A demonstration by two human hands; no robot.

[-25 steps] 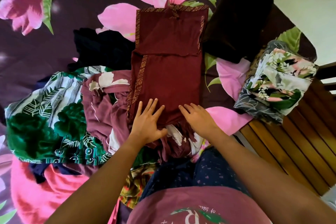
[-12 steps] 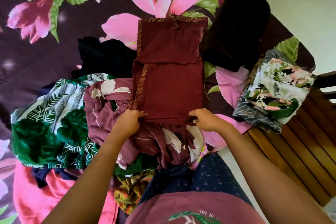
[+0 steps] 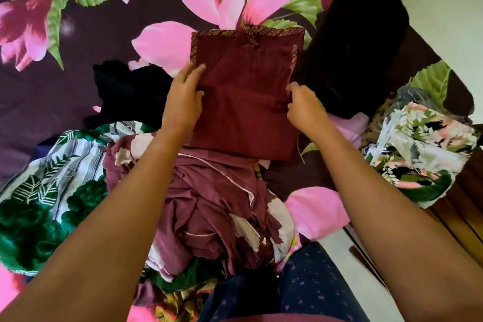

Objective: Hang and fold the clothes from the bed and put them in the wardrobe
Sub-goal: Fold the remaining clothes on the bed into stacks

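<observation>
Left hand (image 3: 183, 104) flat, fingers together, on folded maroon garment (image 3: 245, 102); right hand (image 3: 304, 110) pinches its right edge, fingertips hidden.

The left forearm (image 3: 117, 217) and right forearm (image 3: 379, 204) are bare along their whole visible length, out to the left hand (image 3: 183, 104) and right hand (image 3: 304, 110). The legs wear dark navy trousers (image 3: 300, 282) scattered with tiny pale pink specks, seen near and a little right of centre. At the very near edge shows a thin curved strip of a dusty mauve shirt (image 3: 287, 320).
</observation>
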